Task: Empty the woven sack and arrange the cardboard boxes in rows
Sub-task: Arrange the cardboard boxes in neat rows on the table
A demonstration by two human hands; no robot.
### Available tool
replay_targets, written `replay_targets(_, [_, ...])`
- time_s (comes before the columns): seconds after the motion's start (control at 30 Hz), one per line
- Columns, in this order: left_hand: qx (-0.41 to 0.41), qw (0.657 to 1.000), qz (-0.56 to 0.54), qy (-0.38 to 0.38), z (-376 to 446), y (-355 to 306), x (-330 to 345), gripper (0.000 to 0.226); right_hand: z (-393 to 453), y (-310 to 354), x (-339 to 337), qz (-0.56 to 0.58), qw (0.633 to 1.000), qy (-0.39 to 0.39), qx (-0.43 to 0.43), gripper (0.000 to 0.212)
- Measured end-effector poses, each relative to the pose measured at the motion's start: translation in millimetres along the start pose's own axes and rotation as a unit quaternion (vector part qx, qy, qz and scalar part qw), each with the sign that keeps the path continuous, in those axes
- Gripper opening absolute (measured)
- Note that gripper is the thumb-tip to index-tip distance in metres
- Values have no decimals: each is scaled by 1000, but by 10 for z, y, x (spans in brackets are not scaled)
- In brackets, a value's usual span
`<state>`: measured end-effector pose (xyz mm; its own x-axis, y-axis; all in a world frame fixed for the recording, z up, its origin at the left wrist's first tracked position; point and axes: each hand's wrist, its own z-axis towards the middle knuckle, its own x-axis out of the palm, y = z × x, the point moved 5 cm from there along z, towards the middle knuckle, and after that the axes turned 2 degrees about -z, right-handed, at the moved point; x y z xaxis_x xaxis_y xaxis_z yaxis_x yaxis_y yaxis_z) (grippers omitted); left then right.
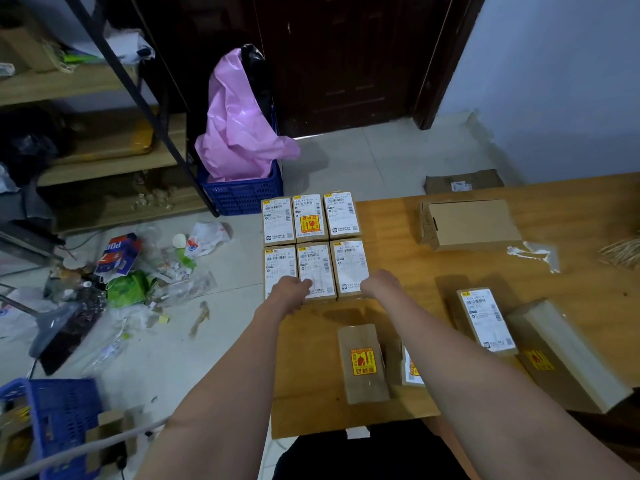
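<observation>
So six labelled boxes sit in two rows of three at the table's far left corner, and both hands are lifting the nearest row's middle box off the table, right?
Not lifting. The head view shows left hand and right hand pressed against the near row of the six labelled boxes, all flat on the table.

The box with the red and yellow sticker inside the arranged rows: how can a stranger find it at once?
On the wooden table, six boxes form two rows at its far left corner. Take the back row's middle box; it alone there bears a red and yellow sticker below its white label.

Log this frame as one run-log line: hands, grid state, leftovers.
left hand: on near row | right hand: on near row | labelled brown cardboard boxes: two rows of three at wooden table edge | loose boxes: several, unplaced
</observation>
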<state>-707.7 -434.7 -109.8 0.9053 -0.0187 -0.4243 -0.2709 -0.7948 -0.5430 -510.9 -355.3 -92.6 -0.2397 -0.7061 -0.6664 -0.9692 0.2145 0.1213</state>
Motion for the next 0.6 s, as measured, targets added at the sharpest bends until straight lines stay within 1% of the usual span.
replay_targets(0.07, [-22,999,11,36,-69,121,88,34,-71,24,112,-40,999,11,-17,21])
replay_targets(0.23, [-65,993,15,101,-250,301,234,27,-119,14,497,-58,998,22,-16,55])
replay_targets(0.33, [-66,992,18,102,-283,363,262,26,-170,-50,695,-45,998,19,40,96])
replay_targets(0.37, [-64,993,18,99,-281,380,268,26,-185,-69,755,-40,997,25,62,103])
replay_targets(0.43, [-60,994,15,93,-302,400,270,25,-202,-89,859,-34,995,30,85,106])
replay_targets(0.53, [-57,994,7,93,-313,424,266,23,-242,-110,937,-51,996,26,70,95])
replay_targets(0.6, [-57,994,3,91,-310,438,250,22,-252,-109,981,-72,995,27,60,93])
